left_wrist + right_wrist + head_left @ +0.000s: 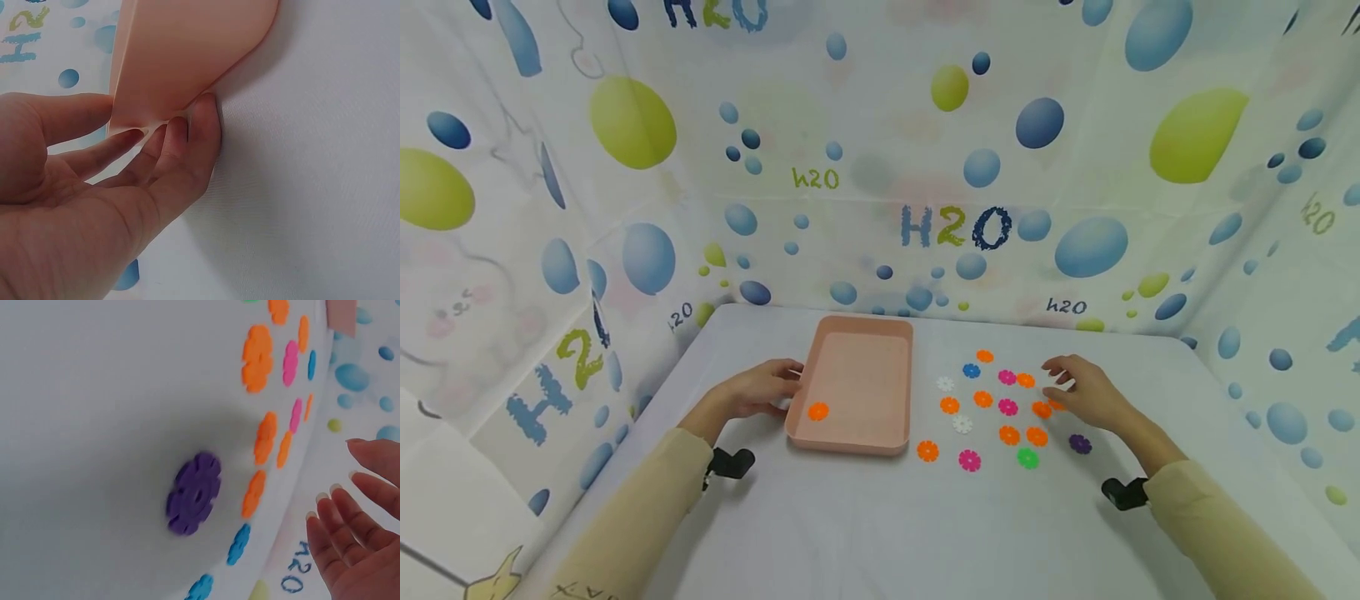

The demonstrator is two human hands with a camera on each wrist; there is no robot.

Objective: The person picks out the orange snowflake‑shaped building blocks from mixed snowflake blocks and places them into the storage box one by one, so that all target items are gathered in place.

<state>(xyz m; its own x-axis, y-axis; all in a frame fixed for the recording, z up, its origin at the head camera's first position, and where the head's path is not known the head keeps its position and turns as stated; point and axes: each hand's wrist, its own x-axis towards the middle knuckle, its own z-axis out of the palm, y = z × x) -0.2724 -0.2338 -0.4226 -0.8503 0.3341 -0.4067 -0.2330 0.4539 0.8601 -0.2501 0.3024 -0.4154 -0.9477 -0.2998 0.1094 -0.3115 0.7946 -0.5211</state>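
My left hand (pixel 763 389) is at the left side of a shallow pink tray (pixel 865 443). In the left wrist view, its thumb is against the tray's wall (pixel 187 56) and curled fingertips hold the underside. A single orange notched disc (pixel 818 412) lies inside the tray. My right hand (pixel 1088 392) hovers over the right part of a scatter of flower-shaped discs, its fingers apart and holding nothing. Beneath it, an orange disc (pixel 1057 405) is partly covered. A purple disc (pixel 195 494) lies nearest the right wrist camera, with blue discs (pixel 239 544) beyond it.
Several loose discs in orange, pink (pixel 970 461), white (pixel 962 424), blue (pixel 972 371) and green (pixel 1027 458) lie flat on the white tabletop (pixel 865 525), right of the tray. Printed cloth (pixel 880 167) hangs behind the table and along both sides.
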